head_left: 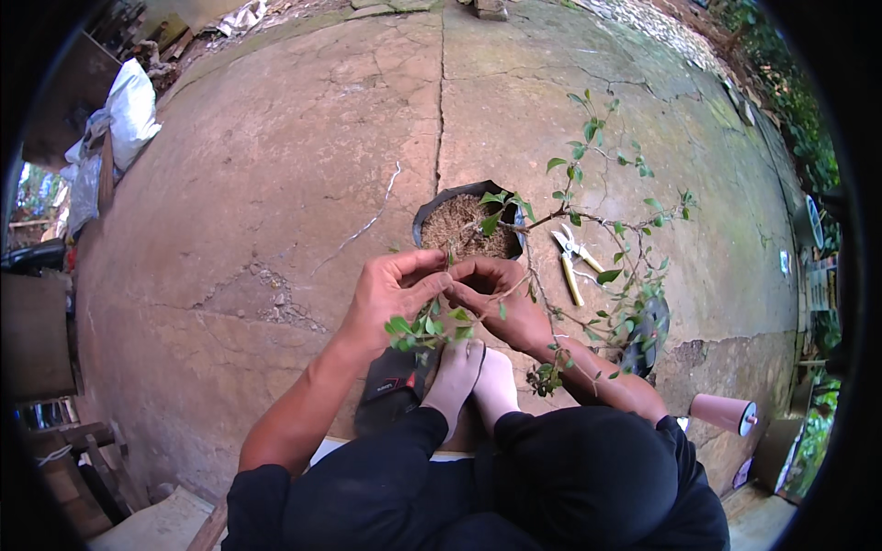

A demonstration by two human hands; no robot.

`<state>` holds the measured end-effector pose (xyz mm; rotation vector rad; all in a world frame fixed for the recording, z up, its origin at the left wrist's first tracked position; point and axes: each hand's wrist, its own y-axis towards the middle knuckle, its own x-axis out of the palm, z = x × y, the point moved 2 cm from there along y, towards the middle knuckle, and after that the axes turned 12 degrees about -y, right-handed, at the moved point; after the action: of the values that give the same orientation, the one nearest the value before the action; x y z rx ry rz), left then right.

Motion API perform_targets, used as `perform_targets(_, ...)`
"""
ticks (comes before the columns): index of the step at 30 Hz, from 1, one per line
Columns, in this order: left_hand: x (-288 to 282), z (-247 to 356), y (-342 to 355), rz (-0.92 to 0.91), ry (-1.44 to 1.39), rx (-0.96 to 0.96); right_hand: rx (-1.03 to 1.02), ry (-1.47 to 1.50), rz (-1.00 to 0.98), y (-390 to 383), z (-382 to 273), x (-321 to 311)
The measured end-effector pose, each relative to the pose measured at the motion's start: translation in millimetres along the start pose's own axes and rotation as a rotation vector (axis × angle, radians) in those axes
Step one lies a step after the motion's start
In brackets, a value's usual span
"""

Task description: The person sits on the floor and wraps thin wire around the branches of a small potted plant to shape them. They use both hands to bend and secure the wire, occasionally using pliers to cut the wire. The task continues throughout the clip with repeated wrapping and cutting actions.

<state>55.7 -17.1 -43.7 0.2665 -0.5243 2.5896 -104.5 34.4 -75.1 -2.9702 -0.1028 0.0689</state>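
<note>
Two hands (450, 289) on one potted plant (469, 225), one pruner (574, 257)

The person wears black trousers (514, 487) and pale socks (473, 376). A black sleeve (253, 505) is pushed up; forearms are bare.

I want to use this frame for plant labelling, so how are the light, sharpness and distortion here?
Head view: soft, even daylight with no hard shadows or glare; the left hand, right hand and the leafy twig between them look reasonably sharp; fisheye bends the concrete floor and its cracks toward a black rim; the pruning shears are small but clear.
</note>
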Motion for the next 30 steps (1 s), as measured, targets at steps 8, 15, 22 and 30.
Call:
perform_targets(8,-7,6,5,-0.105,0.206,0.183,0.047,-0.023,-0.001,6,-1,-6)
perform_targets(15,-8,9,3,-0.043,0.128,0.09,0.166,0.387,-0.137,4,0,-9)
perform_targets(22,-6,6,3,-0.053,-0.232,-0.075,0.011,0.208,-0.065,3,-5,-11)
perform_targets(30,-1,-4,1,-0.057,-0.275,-0.02,-0.025,0.4,0.012,3,-2,3)
